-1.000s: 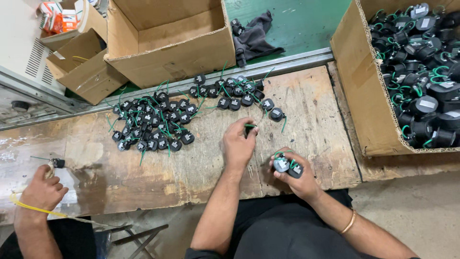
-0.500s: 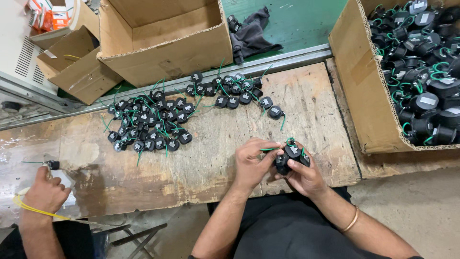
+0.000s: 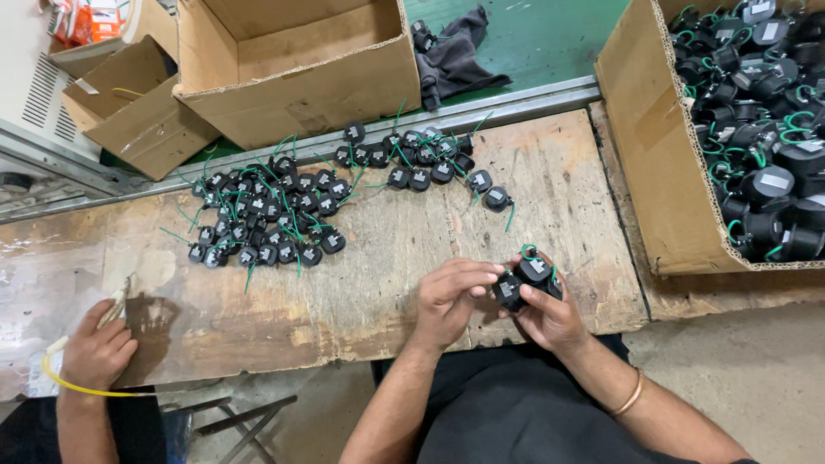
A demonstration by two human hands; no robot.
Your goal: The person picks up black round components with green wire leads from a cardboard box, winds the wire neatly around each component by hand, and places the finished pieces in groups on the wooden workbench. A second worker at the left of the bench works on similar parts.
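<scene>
Both my hands meet at the front edge of the wooden worktop (image 3: 369,275). My right hand (image 3: 550,314) holds a small cluster of black round parts with green wires (image 3: 526,277). My left hand (image 3: 449,296) pinches the left side of that same cluster with its fingertips. Farther back on the worktop lies a spread of several more such black parts (image 3: 262,223) with green leads, and a looser row of them (image 3: 421,159) along the back edge.
A large cardboard box (image 3: 653,163) at the right is full of black parts with green wires. Open, bare cardboard boxes (image 3: 301,64) stand behind the worktop. A dark cloth (image 3: 455,56) lies on the green floor. Another person's hand (image 3: 94,348) holds a yellow wire at bottom left.
My left hand came back from the worktop's middle to join my right hand. Both now grip the cluster of black parts together. The other person's hand shifted slightly.
</scene>
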